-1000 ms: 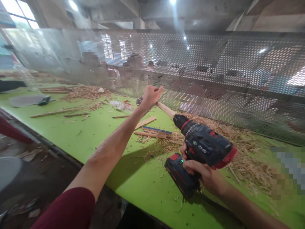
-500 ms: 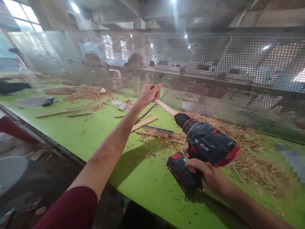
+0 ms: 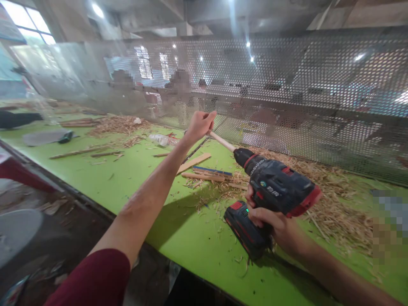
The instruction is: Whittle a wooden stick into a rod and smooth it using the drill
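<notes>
My right hand (image 3: 266,214) is wrapped round the grip of a black and red cordless drill (image 3: 279,182), just above its battery pack. From the drill's chuck a pale, slim wooden stick (image 3: 223,141) runs up and left. My left hand (image 3: 201,124) is closed at the stick's far end; what lies inside its fingers is hidden. Under the stick lie a flat strip of wood (image 3: 194,164), a blue pencil-like rod (image 3: 213,171) and a short wooden stick (image 3: 204,177), with curled shavings around them.
A green table (image 3: 191,238) carries heaps of wood shavings (image 3: 338,208) at right and back left. A clear plastic bottle (image 3: 162,140) lies behind my left forearm. A perforated metal screen (image 3: 270,93) stands along the back, people blurred behind it. Thin sticks (image 3: 79,152) lie at left.
Both hands stay nearly in place, my left still closed at the stick's end and my right still on the drill. The camera view shifts slightly.
</notes>
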Motion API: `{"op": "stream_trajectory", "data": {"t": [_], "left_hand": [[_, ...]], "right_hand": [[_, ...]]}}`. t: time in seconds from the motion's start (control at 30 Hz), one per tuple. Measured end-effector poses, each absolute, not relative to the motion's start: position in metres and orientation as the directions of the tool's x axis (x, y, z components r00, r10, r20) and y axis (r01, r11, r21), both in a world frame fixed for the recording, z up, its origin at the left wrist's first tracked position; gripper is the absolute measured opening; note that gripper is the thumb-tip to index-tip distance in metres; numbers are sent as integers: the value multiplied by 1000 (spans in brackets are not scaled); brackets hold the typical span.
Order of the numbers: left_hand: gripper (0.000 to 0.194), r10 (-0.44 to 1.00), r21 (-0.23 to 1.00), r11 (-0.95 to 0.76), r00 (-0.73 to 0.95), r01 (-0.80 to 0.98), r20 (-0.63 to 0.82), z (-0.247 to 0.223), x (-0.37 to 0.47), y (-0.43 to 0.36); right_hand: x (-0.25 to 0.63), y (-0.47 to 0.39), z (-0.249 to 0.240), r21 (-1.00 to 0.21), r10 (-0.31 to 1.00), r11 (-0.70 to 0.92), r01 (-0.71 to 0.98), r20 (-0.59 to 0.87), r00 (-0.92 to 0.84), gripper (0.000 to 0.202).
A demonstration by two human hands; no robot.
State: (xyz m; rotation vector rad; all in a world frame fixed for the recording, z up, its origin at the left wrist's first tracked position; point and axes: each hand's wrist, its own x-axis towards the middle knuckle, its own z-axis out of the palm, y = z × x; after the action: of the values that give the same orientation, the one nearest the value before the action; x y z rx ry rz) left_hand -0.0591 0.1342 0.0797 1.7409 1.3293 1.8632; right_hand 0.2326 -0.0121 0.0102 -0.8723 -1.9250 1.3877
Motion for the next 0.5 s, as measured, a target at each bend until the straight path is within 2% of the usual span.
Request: {"op": "stream_trajectory", "data": {"t": [0.27,0.5], "left_hand": [[65,653,665,-539,-243,517,718,74,-63,137],[66,649,696,-549,-289,462,704,76,-60,135]], "right_hand": [[231,-13,13,-960,819,205,192,61,-571,19],[231,-12,10,-968,809,172,180,35,-587,21]]}}
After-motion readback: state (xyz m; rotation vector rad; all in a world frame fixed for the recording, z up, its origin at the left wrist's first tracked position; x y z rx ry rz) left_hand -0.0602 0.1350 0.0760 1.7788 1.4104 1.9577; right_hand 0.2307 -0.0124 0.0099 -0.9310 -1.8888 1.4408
